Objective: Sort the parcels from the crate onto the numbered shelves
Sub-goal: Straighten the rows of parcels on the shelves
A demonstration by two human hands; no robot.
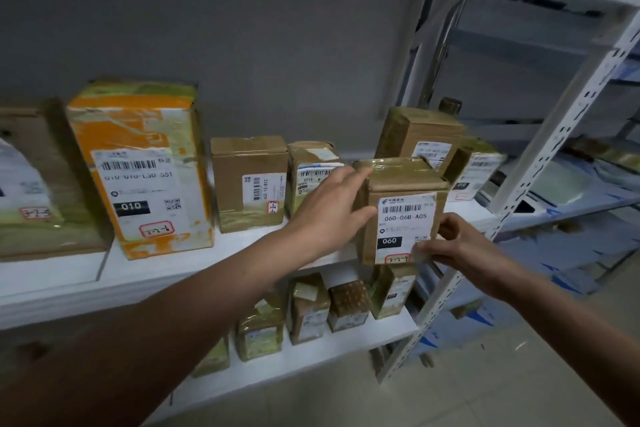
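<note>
A small taped cardboard parcel (401,208), labelled 060-06B A05 with a red-boxed handwritten number at the bottom, stands upright at the front edge of the white middle shelf (173,263). My left hand (329,215) lies flat against its left side, fingers straight. My right hand (453,250) pinches its lower right corner by the label. To the left on the same shelf stand a small brown box (249,180), another taped box (311,170) and a tall orange parcel (142,166) marked 010.
Two more parcels (422,135) stand behind and right of the held one. Several small boxes (308,308) sit on the lower shelf. A perforated white upright (519,184) rises at the right; beyond it are further shelves with flat packages. Tiled floor below.
</note>
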